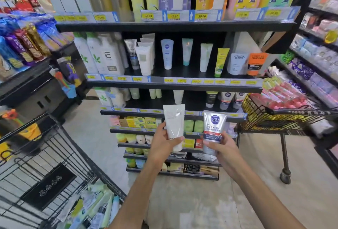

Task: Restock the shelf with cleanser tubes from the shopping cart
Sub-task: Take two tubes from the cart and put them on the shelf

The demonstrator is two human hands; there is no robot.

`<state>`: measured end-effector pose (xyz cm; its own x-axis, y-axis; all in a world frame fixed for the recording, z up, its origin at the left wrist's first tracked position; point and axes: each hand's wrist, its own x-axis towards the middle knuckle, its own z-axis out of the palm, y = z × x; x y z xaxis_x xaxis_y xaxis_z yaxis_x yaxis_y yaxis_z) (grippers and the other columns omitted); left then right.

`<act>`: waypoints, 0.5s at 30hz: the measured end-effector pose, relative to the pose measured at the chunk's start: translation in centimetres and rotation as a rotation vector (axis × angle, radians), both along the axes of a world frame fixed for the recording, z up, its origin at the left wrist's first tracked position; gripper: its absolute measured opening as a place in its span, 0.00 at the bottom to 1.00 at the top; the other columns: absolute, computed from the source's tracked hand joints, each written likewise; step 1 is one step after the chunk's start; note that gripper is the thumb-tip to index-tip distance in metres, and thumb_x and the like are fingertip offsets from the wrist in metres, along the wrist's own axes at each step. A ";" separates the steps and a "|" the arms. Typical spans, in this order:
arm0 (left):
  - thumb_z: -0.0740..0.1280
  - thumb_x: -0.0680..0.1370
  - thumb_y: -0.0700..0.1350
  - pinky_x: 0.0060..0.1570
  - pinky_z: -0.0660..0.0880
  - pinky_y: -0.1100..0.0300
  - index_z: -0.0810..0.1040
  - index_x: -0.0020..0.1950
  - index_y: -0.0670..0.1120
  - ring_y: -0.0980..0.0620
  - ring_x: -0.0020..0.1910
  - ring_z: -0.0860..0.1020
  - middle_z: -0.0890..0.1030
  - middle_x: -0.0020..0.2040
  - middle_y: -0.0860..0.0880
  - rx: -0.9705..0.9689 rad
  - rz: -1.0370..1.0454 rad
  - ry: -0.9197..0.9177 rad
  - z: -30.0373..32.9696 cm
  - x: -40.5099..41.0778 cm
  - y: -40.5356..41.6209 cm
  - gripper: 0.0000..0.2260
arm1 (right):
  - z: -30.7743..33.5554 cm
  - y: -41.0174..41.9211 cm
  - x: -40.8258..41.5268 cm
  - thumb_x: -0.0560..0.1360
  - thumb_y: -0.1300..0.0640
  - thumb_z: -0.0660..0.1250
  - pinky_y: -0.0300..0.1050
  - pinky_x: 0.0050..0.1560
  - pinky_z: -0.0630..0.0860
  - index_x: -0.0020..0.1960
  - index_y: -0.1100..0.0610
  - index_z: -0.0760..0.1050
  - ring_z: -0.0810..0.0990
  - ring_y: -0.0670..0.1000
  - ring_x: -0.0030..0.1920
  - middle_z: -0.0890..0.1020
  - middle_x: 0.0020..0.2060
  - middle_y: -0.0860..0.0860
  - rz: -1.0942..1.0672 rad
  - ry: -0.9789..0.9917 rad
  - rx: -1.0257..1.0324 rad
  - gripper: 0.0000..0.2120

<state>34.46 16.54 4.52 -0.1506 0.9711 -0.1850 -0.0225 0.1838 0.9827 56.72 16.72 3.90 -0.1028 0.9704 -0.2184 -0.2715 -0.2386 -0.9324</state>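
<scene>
Midway: left hand (161,142) grips a white tube (174,126), right hand (222,151) a blue-capped tube (213,131); shelf (173,84) gaps and cart (60,179) stock remain.

Left hand (162,142) gripping white tube (174,124), right hand (222,151) gripping Nivea tube (213,129), before shelf (173,84)

Two bare forearms, no sleeves

On the middle shelf (173,84) wide gaps separate the upright tubes (167,53) at centre — open floor (192,201) nearby, carts (45,164) crowding left and right.
</scene>
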 end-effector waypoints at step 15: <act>0.80 0.72 0.41 0.53 0.82 0.58 0.70 0.65 0.58 0.54 0.61 0.80 0.81 0.63 0.55 -0.034 -0.054 0.059 -6.8 -3.3 13.1 0.28 | -4.8 12.8 -0.9 0.71 0.59 0.80 0.60 0.62 0.80 0.64 0.49 0.75 0.85 0.53 0.55 0.86 0.54 0.50 -0.088 -0.393 -0.016 0.25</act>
<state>31.18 29.67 -2.31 -0.1101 0.9714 -0.2102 0.0459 0.2163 0.9753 55.82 29.52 -0.92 0.0752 0.9679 -0.2400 0.0849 -0.2460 -0.9656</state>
